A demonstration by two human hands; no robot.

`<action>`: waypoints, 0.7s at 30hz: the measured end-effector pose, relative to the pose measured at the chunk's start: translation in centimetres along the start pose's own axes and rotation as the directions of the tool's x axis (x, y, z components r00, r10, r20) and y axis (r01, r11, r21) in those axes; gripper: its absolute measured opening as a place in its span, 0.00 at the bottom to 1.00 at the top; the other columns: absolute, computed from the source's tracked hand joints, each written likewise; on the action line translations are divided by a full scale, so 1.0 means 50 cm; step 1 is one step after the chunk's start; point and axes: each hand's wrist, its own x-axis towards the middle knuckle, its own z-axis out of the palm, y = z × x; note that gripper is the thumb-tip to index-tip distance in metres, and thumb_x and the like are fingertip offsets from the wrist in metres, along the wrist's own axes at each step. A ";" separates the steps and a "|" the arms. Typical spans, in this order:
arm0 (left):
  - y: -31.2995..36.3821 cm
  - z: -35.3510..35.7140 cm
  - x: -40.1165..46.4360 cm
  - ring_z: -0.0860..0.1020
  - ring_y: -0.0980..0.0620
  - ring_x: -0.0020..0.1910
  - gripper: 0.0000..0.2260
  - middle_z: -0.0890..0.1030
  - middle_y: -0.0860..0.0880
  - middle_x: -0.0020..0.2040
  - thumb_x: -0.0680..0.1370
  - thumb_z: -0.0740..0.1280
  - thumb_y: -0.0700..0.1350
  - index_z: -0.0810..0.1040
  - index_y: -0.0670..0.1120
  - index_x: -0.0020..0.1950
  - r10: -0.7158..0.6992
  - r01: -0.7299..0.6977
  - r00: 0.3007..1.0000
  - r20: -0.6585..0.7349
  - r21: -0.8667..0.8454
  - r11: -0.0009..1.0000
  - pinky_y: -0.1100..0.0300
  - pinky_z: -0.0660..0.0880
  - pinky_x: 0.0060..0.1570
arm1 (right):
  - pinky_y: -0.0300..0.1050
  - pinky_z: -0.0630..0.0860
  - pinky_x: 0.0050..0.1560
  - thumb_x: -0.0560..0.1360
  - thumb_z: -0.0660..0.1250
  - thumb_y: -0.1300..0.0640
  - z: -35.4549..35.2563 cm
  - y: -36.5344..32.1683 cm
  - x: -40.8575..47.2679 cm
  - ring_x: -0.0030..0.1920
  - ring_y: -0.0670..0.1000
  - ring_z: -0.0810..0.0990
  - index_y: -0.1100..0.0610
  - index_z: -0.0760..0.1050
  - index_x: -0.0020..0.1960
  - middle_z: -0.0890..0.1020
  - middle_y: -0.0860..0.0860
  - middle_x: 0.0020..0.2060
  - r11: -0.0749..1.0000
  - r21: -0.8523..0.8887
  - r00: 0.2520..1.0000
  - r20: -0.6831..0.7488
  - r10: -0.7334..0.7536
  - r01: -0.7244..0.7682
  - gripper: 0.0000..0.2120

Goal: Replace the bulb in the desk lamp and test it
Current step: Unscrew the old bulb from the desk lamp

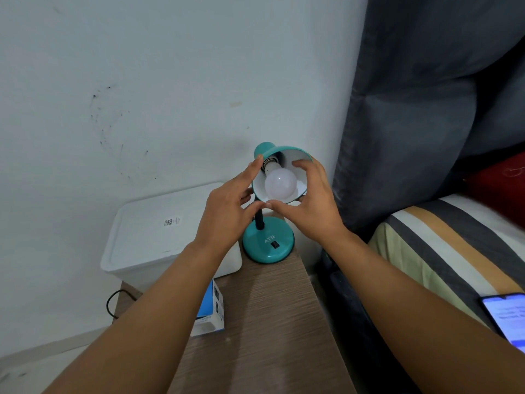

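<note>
A teal desk lamp stands on a wooden nightstand (270,322), its round base (268,241) carrying a black rocker switch (274,245). The shade (287,153) is tilted up towards me. A white frosted bulb (279,184) sits inside it, unlit, with its metal screw base showing at the socket. My left hand (227,211) cups the shade's left rim, index finger on the outside. My right hand (312,206) grips the right rim, thumb under the lower edge and a finger inside. Neither hand touches the bulb.
A blue and white bulb box (210,311) lies on the nightstand under my left forearm. A white lidded bin (159,231) stands to the left, with a black cable (112,302) below it. On the right is a striped bed (454,245) with a lit phone (508,317).
</note>
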 end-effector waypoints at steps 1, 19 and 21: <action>0.000 0.000 0.000 0.81 0.54 0.59 0.38 0.79 0.50 0.66 0.74 0.76 0.42 0.62 0.60 0.77 -0.002 0.002 1.000 0.002 -0.008 1.000 0.68 0.74 0.61 | 0.53 0.78 0.60 0.64 0.80 0.43 0.001 -0.002 0.000 0.67 0.44 0.67 0.49 0.66 0.68 0.67 0.47 0.70 1.000 -0.019 1.000 -0.019 0.000 0.000 0.39; -0.004 0.002 -0.001 0.80 0.56 0.61 0.38 0.78 0.51 0.68 0.74 0.76 0.40 0.62 0.60 0.77 0.001 -0.001 1.000 0.000 -0.013 1.000 0.72 0.72 0.59 | 0.47 0.79 0.61 0.69 0.79 0.55 0.008 0.005 -0.008 0.74 0.49 0.64 0.44 0.71 0.66 0.57 0.49 0.77 0.999 0.014 0.999 -0.004 -0.043 0.043 0.30; -0.006 0.001 -0.001 0.80 0.56 0.61 0.39 0.78 0.50 0.68 0.74 0.76 0.39 0.62 0.59 0.78 0.004 -0.004 1.000 0.003 0.003 1.000 0.73 0.72 0.60 | 0.42 0.78 0.62 0.72 0.76 0.61 0.005 0.008 -0.013 0.74 0.46 0.62 0.40 0.70 0.67 0.54 0.49 0.79 0.996 0.047 0.997 0.018 -0.074 0.073 0.30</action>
